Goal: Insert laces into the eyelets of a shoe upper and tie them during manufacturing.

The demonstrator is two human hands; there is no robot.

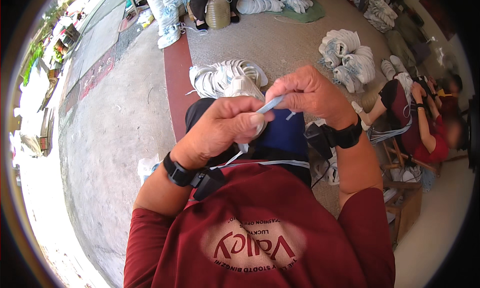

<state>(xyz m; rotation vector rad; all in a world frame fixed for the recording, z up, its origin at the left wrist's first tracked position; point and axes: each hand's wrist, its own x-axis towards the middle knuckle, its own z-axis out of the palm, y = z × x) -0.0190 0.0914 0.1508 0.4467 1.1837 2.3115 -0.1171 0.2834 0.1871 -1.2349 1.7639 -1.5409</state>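
A flat pale-blue shoelace point(270, 104) runs between my two hands above my lap. My left hand point(225, 122) is closed, with thumb and forefinger pinching one part of the lace. Slightly higher, my right hand point(311, 94) pinches it on the other side, and a short lace end hangs below those fingers. Just under the hands is a white shoe upper point(243, 87), partly hidden by them. More pale-blue laces point(285, 163) lie across my lap.
Beyond my knees sits a bundle of white shoe uppers point(212, 78); another bundle point(348, 58) lies on the floor to the right. A person in a red top point(432, 143) sits at right near a wooden stool point(404, 208). Another person's legs point(199, 5) show at the top.
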